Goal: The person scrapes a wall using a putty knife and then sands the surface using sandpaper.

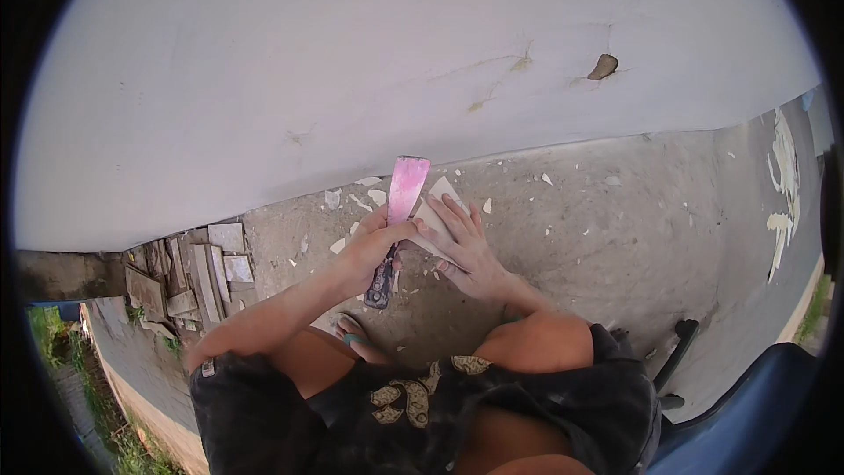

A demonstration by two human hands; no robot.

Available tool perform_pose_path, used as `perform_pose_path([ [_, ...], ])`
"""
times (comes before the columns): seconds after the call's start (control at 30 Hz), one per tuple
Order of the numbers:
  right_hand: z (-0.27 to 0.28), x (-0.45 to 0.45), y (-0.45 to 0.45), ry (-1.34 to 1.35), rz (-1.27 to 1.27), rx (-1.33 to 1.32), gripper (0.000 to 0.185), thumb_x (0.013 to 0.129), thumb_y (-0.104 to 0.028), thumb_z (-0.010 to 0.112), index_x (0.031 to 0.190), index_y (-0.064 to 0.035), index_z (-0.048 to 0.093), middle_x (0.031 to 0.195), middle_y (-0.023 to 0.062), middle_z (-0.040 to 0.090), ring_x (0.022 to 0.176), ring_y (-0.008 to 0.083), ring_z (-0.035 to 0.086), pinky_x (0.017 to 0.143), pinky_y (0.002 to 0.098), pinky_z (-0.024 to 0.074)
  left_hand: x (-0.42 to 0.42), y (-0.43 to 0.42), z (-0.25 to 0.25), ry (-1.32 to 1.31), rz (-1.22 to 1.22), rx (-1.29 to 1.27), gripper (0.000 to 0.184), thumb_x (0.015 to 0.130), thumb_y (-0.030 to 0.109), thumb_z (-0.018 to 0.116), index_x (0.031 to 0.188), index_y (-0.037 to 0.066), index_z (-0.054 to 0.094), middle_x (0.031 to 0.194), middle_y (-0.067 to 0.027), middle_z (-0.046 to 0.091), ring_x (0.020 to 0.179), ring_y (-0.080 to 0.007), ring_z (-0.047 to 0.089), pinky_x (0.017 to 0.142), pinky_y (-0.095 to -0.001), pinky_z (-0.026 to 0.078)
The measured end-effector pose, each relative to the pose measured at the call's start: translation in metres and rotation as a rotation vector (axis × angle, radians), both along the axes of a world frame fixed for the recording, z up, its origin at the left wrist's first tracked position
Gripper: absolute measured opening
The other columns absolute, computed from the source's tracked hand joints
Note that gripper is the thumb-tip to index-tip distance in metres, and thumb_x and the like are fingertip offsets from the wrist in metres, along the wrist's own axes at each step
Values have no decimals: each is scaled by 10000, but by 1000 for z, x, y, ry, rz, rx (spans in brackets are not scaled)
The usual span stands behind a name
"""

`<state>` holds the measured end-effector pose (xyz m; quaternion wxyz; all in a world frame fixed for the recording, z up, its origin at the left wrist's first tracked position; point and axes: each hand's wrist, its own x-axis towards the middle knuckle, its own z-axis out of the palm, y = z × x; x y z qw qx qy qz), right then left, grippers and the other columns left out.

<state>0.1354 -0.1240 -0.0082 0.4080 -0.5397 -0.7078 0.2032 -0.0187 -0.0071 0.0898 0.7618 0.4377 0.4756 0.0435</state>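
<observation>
My left hand (371,248) is closed around a putty knife (408,186), its pinkish, paint-smeared blade pointing up and its dark handle showing below my fist. Close beside it, my right hand (468,251) grips a flat, off-white piece (442,189) that looks like folded sandpaper or a paint flake; I cannot tell which. My fingers lie across its face, covering much of it. The fingertips of both hands nearly meet at its left edge. Ahead rises a pale wall (308,53) with cracks and a brown hole (603,67).
Pale flakes (378,197) litter the concrete floor (615,220). Broken tiles and boards (207,268) are piled at left. A side wall at right has peeling paint (781,185). A blue chair (747,413) stands at lower right. My sandalled foot (352,331) is below.
</observation>
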Motion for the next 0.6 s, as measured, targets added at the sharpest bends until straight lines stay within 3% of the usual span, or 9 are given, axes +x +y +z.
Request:
perform_pose_path([
  [0.23,-9,-6,10,483,249,-95,498,985,-249,405,1468,-136,358,1546,151,239,1347,390,275,1115,479,191,-10,2,4,9,98,-83,304,892,225,618,1123,38,553,953,-26,663,654,-23,563,480,-167,399],
  [0.33,-2,-14,11,538,238,-86,506,983,-208,413,1476,-128,338,1555,138,225,1384,380,231,1124,481,165,-20,10,0,-34,-17,-45,239,891,215,615,1052,40,587,901,-16,661,639,-26,552,483,-171,398],
  [0.43,-5,-18,11,451,162,-4,516,962,-193,462,1466,-153,361,1555,144,219,1419,396,163,1121,518,154,-20,9,-9,-6,75,-55,182,883,189,617,999,50,607,835,7,638,627,-24,536,483,-172,393],
  [0.53,9,-13,7,-107,1,18,528,928,-181,511,1444,-184,398,1552,158,216,1427,425,133,1107,573,152,-21,13,-13,-47,51,-109,185,854,175,652,998,85,578,756,1,602,556,-34,502,458,-182,391],
  [0.6,11,-12,9,-180,-91,110,541,895,-137,544,1419,-207,430,1544,164,234,1407,441,186,1090,603,168,-18,13,-11,-69,52,-81,200,845,169,658,1002,82,570,767,4,597,572,-33,506,464,-180,390],
])
